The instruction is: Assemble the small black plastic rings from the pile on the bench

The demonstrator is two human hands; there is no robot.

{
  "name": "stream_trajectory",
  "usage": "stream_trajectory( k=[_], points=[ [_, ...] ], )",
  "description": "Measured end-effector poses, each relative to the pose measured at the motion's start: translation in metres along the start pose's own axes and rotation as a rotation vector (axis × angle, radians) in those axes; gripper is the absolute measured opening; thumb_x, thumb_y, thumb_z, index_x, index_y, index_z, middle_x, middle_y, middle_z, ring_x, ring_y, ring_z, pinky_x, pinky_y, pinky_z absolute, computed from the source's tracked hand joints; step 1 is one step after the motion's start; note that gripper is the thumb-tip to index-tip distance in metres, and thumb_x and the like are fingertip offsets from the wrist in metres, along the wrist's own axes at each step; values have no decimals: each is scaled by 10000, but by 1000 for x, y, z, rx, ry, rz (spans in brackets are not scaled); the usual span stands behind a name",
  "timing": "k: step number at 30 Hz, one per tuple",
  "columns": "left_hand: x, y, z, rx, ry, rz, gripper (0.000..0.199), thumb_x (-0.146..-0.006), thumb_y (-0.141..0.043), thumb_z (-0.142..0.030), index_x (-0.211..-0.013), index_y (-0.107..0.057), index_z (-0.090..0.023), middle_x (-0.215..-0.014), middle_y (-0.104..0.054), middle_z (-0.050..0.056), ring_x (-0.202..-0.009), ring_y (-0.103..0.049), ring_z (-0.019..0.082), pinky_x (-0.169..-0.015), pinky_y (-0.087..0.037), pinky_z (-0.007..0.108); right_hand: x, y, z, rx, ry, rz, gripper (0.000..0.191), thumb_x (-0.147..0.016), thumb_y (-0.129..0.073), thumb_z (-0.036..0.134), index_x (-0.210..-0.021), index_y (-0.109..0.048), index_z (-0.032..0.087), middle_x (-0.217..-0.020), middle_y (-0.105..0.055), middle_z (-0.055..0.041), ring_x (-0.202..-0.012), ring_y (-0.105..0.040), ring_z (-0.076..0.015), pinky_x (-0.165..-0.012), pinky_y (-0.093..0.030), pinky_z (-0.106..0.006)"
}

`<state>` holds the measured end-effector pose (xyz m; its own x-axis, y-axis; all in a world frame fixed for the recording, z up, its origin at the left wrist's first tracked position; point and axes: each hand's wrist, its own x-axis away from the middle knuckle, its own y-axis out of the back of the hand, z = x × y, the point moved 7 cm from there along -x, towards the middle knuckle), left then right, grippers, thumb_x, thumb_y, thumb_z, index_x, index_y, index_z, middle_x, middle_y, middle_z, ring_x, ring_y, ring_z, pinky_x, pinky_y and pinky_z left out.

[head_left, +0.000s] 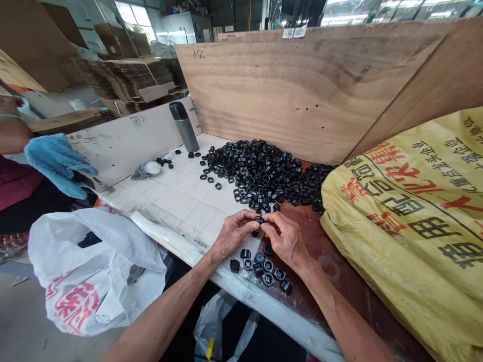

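Tallest of all, a broad pale-brown plywood panel point(302, 90) stands beyond the fingers, at the far side of the bench point(184, 201), whose top is white tile to the left of the fingers and reddish-brown under and to the right of them. A bulging yellow printed sack point(396, 236) lies to the right of the fingers, and a crumpled white plastic bag with red print point(132, 231) sits low to their left, off the front edge. Just beyond the fingers spreads a heap of small black plastic rings point(260, 168); farther off to the left stands a grey cylindrical flask with a black cap point(184, 128).

The left hand point(234, 232) and right hand point(285, 239) meet in front of the heap, the fingers of both pinching one small black round plastic piece point(260, 219) between their tips. Whether it is one part or two joined cannot be told. Nearer the body than the fingers lies a loose cluster of black round plastic caps point(268, 265), some showing a cross-ribbed face.

To handle the piece well, I would steady it with the left fingers, let the right ones do the turning or pressing squarely, and use light, even pressure, since so small a piece could tilt or slip.
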<state>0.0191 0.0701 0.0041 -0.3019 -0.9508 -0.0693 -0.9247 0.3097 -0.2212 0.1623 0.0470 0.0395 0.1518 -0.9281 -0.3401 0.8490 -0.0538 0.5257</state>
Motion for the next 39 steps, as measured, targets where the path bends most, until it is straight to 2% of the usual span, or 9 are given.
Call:
stream_trajectory(
  k=[8, 11, 14, 16, 18, 21, 24, 30, 39],
  points=[
    [8, -4, -17, -484, -394, 13, 150, -871, -673, -293, -983, -698, -197, -1021, -699, 89, -996, -645, 217, -924, -512, 388, 11, -17, -20, -389, -505, 14, 192, -838, -576, 378, -821, -591, 188, -499, -602, 21, -445, -567, -146, -489, -465, -242],
    [16, -13, -25, -545, -421, 122, 143, -881, -658, -280, -990, -688, -194, -1015, -703, 97, -968, -654, 214, -894, -516, 373, 13, -13, -24, -482, -583, 149, 312, -851, -557, 432, -653, -564, 190, -463, -578, 12, -387, -506, -116, -450, -409, -229],
    [21, -21, -25, -601, -315, 275, 159, -901, -621, -299, -840, -686, -168, -856, -687, 81, -798, -641, 180, -762, -509, 313, 9, 6, -39, -263, -523, 327, 387, -846, -574, 456, -563, -563, 193, -460, -573, 11, -355, -453, -97, -408, -317, -225],
    [20, -16, -25, -680, -269, 216, 215, -904, -596, -293, -737, -648, -166, -750, -629, 47, -685, -580, 146, -667, -470, 276, 2, 30, -55, 6, -462, 201, 308, -792, -631, 381, -553, -564, 200, -482, -574, 19, -386, -460, -102, -415, -287, -226],
    [16, -7, -22, -752, -246, 87, 82, -848, -628, -242, -798, -630, -177, -755, -576, 9, -638, -519, 122, -620, -436, 252, -2, 42, -67, 204, -409, 93, 160, -718, -669, 278, -605, -582, 205, -528, -593, 29, -455, -507, -122, -455, -314, -227],
    [9, -3, -9, -835, -216, 55, 253, -751, -643, -146, -995, -619, -206, -843, -552, -14, -633, -498, 110, -627, -429, 244, -5, 32, -69, 250, -280, 69, 77, -710, -648, 199, -776, -609, 203, -689, -656, 14, -606, -591, -150, -574, -412, -244],
    [4, -2, 1, -885, -196, 53, 219, -773, -614, -139, -977, -641, -214, -845, -573, -7, -651, -528, 122, -657, -432, 260, -6, 19, -62, 255, -159, 46, 109, -739, -626, 166, -843, -597, 185, -836, -672, -39, -765, -624, -181, -693, -454, -277],
    [-2, 7, 13, -875, -132, -20, 251, -811, -661, -258, -1059, -652, -223, -679, -566, -33, -625, -544, 145, -642, -429, 270, -4, 12, -54, 336, -113, 25, 205, -805, -633, 167, -1009, -620, 182, -916, -661, -67, -824, -629, -205, -753, -466, -305],
    [-6, 14, 14, -758, -136, -139, 286, -753, -719, -240, -1035, -671, -221, -681, -606, -42, -609, -547, 136, -622, -430, 259, -4, 0, -46, 432, -60, 31, 53, -854, -602, 183, -897, -632, 192, -877, -642, -67, -796, -617, -205, -717, -449, -287]
  ],
)
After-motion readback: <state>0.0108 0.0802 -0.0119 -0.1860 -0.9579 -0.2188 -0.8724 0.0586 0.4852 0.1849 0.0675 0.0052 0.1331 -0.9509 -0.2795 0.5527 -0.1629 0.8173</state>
